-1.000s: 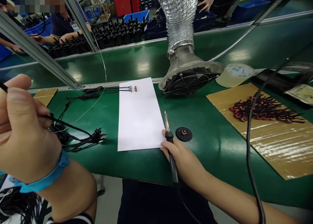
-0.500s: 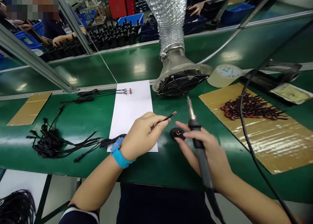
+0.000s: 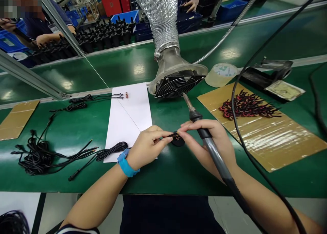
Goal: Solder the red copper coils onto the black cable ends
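My left hand (image 3: 148, 146) pinches a black cable (image 3: 169, 135) near its end, pointing it right. At that end, the thumb and forefinger of my right hand (image 3: 211, 142) close on the wire tips. A soldering iron (image 3: 211, 149) also rests in my right hand, its metal tip pointing up and away. Just under the fingertips lies a small round black piece (image 3: 178, 141) with copper-coloured contacts on the green bench. The rest of the cable forms a coil (image 3: 112, 151) left of my wrist, on a white sheet (image 3: 131, 116).
A fume hood with a fan (image 3: 176, 82) hangs beyond my hands. Black cables (image 3: 42, 150) lie bundled at left. Short red-and-black wires (image 3: 247, 106) sit on cardboard (image 3: 270, 142) at right, near a tape roll (image 3: 221, 74) and a sponge (image 3: 284, 90). Co-workers' hands show across the bench.
My right hand has moved left to the cable end and its fingers have closed there, with the iron still held. The cable end has come down over the round black piece. The view shifted slightly.
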Action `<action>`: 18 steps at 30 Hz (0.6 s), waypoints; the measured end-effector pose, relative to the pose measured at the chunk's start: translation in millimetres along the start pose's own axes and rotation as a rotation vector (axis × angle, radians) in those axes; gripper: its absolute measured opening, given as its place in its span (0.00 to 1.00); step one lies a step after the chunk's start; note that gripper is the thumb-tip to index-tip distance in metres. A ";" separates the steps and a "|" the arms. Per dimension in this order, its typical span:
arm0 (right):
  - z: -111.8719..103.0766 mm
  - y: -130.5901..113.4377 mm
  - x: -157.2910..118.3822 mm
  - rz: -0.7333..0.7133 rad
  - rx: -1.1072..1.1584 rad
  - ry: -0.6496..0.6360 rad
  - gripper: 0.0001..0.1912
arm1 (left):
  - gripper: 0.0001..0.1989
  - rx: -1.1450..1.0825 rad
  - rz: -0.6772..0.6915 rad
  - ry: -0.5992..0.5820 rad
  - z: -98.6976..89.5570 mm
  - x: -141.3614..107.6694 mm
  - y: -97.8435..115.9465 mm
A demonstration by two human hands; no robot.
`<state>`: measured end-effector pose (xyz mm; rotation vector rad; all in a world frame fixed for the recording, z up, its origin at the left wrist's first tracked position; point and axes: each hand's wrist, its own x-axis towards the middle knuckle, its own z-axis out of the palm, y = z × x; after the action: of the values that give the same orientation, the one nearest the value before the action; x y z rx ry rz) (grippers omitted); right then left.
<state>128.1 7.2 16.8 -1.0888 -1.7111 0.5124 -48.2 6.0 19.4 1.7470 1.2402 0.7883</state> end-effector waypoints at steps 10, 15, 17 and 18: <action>0.9 -1.6 -8.7 0.084 0.053 -0.013 0.10 | 0.07 -0.118 -0.013 0.087 11.0 -1.3 2.3; 1.7 -5.6 -9.7 0.069 0.103 -0.019 0.12 | 0.07 -0.140 0.000 0.130 13.9 -2.5 0.2; 1.5 -6.0 -8.7 0.022 0.084 -0.026 0.13 | 0.07 -0.113 0.023 0.145 15.4 -3.4 0.6; 1.1 -6.1 -8.0 -0.016 0.044 -0.041 0.12 | 0.06 -0.081 0.046 0.153 16.4 -4.3 1.2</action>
<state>125.3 -2.5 16.7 -1.0381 -1.7352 0.5634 -35.1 -2.6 12.9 1.6799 1.2534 1.0014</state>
